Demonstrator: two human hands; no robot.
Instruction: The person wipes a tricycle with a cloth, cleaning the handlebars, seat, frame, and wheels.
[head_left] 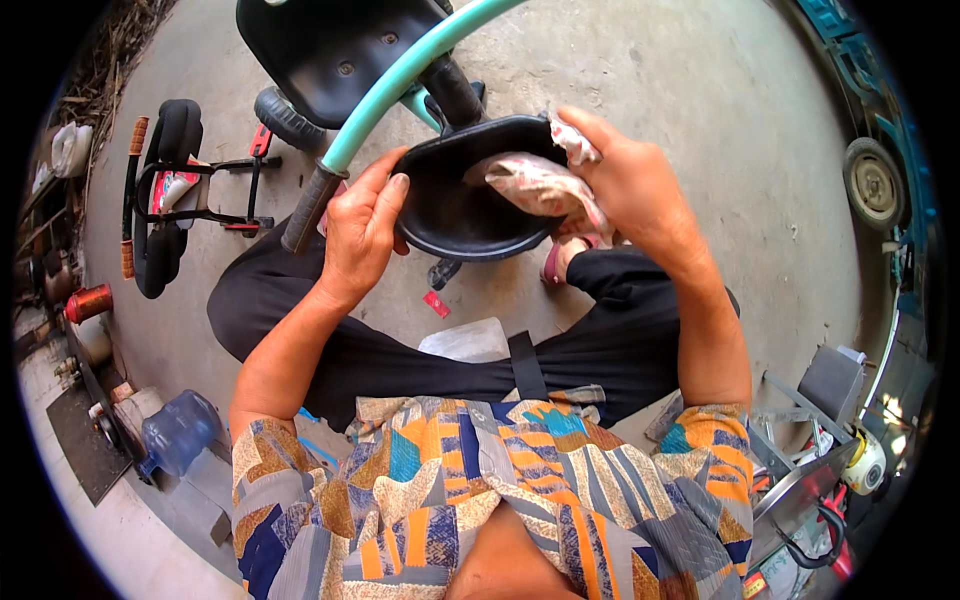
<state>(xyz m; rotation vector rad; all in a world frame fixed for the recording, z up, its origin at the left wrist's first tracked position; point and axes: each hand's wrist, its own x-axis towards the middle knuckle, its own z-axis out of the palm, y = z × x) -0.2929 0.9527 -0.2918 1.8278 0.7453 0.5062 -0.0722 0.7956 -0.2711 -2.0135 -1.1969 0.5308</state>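
A black plastic bowl-shaped part (440, 210) sits between my knees on a mint green tubular frame (400, 75) with dark grips, joined near a black seat (325, 55) and small wheel (287, 118). My left hand (365, 215) grips the bowl's left rim, fingers bent around it. My right hand (630, 190) holds a crumpled white cloth with red marks (530, 185) at the bowl's right side, part of the cloth lying inside the bowl. The fingertips of my right hand are partly hidden by the cloth.
A black padded frame with orange grips (170, 230) lies to the left on the concrete floor (680, 90), near a red canister (88, 303) and blue water jug (180, 435). A tire (870, 182) stands at the right, above a grey metal frame (800, 450).
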